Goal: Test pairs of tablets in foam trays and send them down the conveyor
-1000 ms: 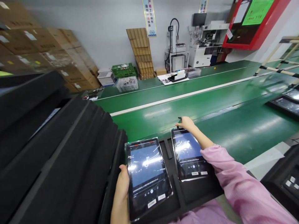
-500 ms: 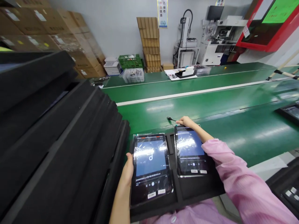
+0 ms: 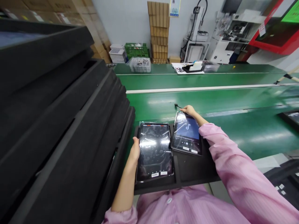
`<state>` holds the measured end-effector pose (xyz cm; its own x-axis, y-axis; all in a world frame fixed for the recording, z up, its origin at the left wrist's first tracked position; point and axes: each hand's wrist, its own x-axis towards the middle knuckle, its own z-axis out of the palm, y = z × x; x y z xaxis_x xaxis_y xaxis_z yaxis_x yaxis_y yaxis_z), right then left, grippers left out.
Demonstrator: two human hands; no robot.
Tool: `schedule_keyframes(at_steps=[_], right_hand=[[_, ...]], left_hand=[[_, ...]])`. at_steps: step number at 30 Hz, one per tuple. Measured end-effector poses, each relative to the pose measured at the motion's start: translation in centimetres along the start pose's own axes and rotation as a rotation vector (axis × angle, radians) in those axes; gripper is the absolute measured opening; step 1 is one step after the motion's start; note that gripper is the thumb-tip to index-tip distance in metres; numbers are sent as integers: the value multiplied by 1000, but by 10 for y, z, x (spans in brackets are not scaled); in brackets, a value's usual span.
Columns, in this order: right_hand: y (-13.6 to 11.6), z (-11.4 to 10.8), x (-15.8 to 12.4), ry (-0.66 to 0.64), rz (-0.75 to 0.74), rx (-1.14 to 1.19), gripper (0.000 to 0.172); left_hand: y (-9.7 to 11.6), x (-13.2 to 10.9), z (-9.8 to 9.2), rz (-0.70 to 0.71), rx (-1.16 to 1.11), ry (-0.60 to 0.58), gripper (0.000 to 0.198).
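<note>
A black foam tray (image 3: 193, 169) lies in front of me. In its left part rests a tablet (image 3: 155, 152) in clear film, its screen dark with glare. My left hand (image 3: 135, 150) grips the left edge of this tablet and tray, thumb up. The right tablet (image 3: 187, 132) shows a music note on blue and sits tilted over the tray. My right hand (image 3: 188, 110) is closed at its top edge, pinching a short black cable (image 3: 177, 106) whose plug points left.
A tall stack of black foam trays (image 3: 70, 124) fills the left side. Ahead runs a green conveyor (image 3: 158, 104) with a clear plastic box (image 3: 140, 64) at its far edge. Another black tray (image 3: 291, 118) lies at the right.
The left tablet's screen has gone from the blue music display to dark. The right tablet has turned askew, with my right hand still at its top. The view has shifted.
</note>
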<state>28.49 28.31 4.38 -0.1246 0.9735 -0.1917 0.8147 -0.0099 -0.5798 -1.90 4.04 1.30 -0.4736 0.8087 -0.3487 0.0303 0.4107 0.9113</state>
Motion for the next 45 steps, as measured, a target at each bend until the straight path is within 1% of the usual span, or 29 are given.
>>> schedule_keyframes(at_steps=[2,4,5,7,9,11,12,13,15,17,19,21,23,26,27,29,31,32,34,36,38,39,40,41,43,45], right_hand=[[0,-5,-3,6,0,51,61],[2,-11,-8,-20,-1,112,62],[3,-14,-11,-44,1,144,61],[7,-19,-16,-94,10,205,56],[10,-20,-18,-123,30,257,51],[13,-17,-17,-125,65,299,42],[14,-14,-15,-116,88,319,37],[15,-12,-13,-97,113,340,32],[18,-10,-9,-30,169,393,27],[24,-15,-6,68,218,462,30],[32,-29,-8,178,248,536,33],[44,-50,-17,293,256,606,29],[56,-75,-31,413,235,668,28],[74,-106,-58,588,157,743,38],[79,-112,-68,642,128,765,40],[86,-117,-84,741,86,810,42],[90,-118,-96,838,64,860,43],[91,-118,-100,888,58,886,43],[93,-125,-108,993,51,930,43],[93,-139,-115,1095,45,953,43],[93,-159,-124,1189,31,968,42],[93,-169,-129,1208,28,935,41],[94,-178,-133,1192,31,857,40],[96,-186,-137,1144,42,750,39],[100,-192,-142,968,86,508,39],[106,-186,-141,757,145,321,39]], left_hand=[[6,-3,0,44,63,-19,80],[12,-11,0,128,128,-7,74],[15,-18,2,170,150,6,71],[18,-36,12,278,247,36,75],[20,-56,33,440,452,14,76],[23,-74,62,617,706,-93,69],[25,-81,77,665,796,-151,66],[27,-86,92,681,854,-191,65],[31,-92,116,672,896,-221,66],[33,-94,129,653,902,-221,70],[33,-92,132,645,905,-223,72],[32,-90,130,644,898,-229,73],[30,-89,128,645,884,-249,75],[22,-98,130,651,854,-312,76],[19,-104,132,657,840,-343,74],[18,-117,136,672,808,-402,73],[26,-125,139,683,819,-435,74],[34,-124,140,684,847,-441,75],[58,-110,145,672,936,-441,76],[84,-83,155,685,960,-452,75],[106,-51,171,699,973,-462,75],[114,-36,180,697,979,-468,76],[120,-23,190,691,986,-480,76],[124,-12,199,682,992,-499,74],[130,3,213,673,1006,-554,68],[134,11,220,686,1018,-622,58]])
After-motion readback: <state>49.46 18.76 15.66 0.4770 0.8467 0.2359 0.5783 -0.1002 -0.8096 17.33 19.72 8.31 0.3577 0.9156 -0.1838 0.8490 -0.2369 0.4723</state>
